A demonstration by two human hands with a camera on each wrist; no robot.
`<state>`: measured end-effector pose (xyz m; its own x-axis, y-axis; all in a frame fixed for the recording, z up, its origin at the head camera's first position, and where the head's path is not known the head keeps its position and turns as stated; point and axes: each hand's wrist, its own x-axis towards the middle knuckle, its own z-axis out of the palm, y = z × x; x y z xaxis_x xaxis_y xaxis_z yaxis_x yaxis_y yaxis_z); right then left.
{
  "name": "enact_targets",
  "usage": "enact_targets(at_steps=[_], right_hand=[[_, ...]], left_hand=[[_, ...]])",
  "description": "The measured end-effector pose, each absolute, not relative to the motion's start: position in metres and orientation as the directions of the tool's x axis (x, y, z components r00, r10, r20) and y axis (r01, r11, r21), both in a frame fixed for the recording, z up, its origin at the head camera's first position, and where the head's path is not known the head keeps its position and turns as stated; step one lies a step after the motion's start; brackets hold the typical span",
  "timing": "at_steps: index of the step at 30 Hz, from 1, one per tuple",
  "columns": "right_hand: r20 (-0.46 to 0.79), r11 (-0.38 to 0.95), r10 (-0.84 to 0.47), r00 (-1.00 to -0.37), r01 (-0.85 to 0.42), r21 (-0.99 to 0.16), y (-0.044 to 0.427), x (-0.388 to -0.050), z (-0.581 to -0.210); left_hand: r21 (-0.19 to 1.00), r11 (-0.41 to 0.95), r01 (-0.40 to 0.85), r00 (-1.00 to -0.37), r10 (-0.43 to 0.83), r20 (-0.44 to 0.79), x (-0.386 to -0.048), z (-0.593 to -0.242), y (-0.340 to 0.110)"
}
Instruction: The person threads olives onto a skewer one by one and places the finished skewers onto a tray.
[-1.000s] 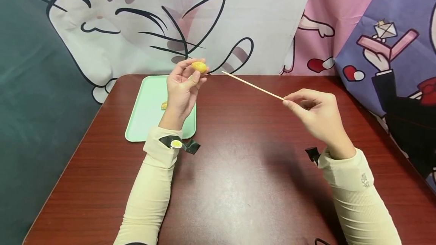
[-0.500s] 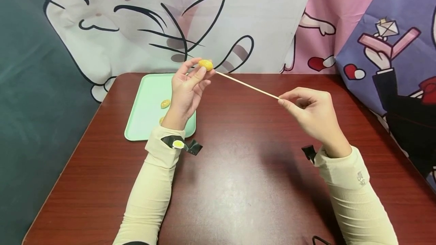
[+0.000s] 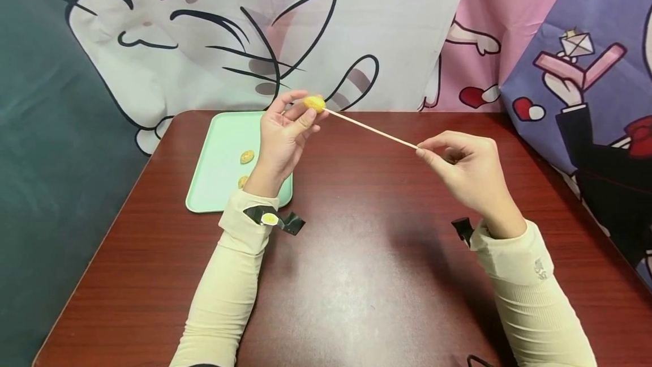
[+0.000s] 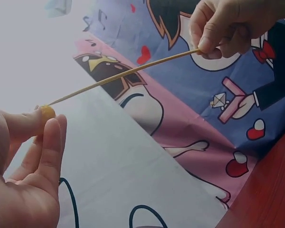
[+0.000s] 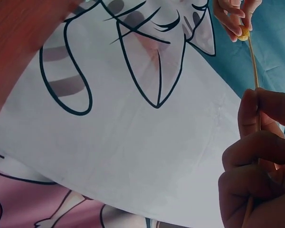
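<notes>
My left hand (image 3: 287,137) pinches a small yellow oval fruit (image 3: 314,103) between thumb and fingers, raised above the table's far edge. From the right, my right hand (image 3: 466,171) pinches a thin wooden skewer (image 3: 372,128) between thumb and forefinger. The skewer slants up to the left, and its far tip meets the right end of the fruit. Whether the tip has gone in cannot be told. In the right wrist view, the skewer's rear part (image 5: 248,209) runs back along the curled fingers. The left wrist view shows the fruit (image 4: 47,112) partly covered by the fingers.
A pale green tray (image 3: 204,186) lies at the table's far left, partly behind the left forearm. Two similar yellow pieces rest on it, one a whole oval (image 3: 247,156). A black cable (image 3: 479,360) shows at the front edge. Printed cloth (image 3: 407,27) hangs behind the brown table (image 3: 346,231).
My left hand has moved to the right with the fruit, closing the gap to the skewer tip. My right hand has shifted slightly left. More of the tray's pieces show.
</notes>
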<state>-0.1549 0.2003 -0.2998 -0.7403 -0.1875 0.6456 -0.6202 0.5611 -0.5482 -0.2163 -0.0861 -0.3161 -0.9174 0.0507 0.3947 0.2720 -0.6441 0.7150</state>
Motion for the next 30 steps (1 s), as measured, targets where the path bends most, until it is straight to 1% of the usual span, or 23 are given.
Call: enact_targets(at_steps=[6,13,18,26,30], right_hand=[[0.651,0.561,-0.193,-0.734,-0.627,-0.540,0.1998,-0.1524,-0.2984],[0.659,0.574,-0.196,-0.726,-0.630,-0.523,0.2044,-0.1494,-0.2986],[0.663,0.580,-0.210,-0.718,-0.638,-0.507,0.2055,-0.1501,-0.2987],[0.662,0.587,-0.206,-0.721,-0.632,-0.506,0.2060,-0.1490,-0.3015],[0.666,0.579,-0.206,-0.717,-0.638,-0.508,0.2053,-0.1472,-0.3018]], left_hand=[[0.715,-0.647,0.264,-0.905,0.091,0.416,-0.2159,-0.3164,-0.0878],[0.708,-0.665,0.239,-0.905,0.112,0.411,-0.2160,-0.3172,-0.0871],[0.711,-0.656,0.254,-0.898,0.113,0.426,-0.2156,-0.3171,-0.0875],[0.683,-0.690,0.240,-0.904,0.097,0.416,-0.2144,-0.3179,-0.0861],[0.701,-0.666,0.254,-0.909,0.082,0.408,-0.2148,-0.3189,-0.0850]])
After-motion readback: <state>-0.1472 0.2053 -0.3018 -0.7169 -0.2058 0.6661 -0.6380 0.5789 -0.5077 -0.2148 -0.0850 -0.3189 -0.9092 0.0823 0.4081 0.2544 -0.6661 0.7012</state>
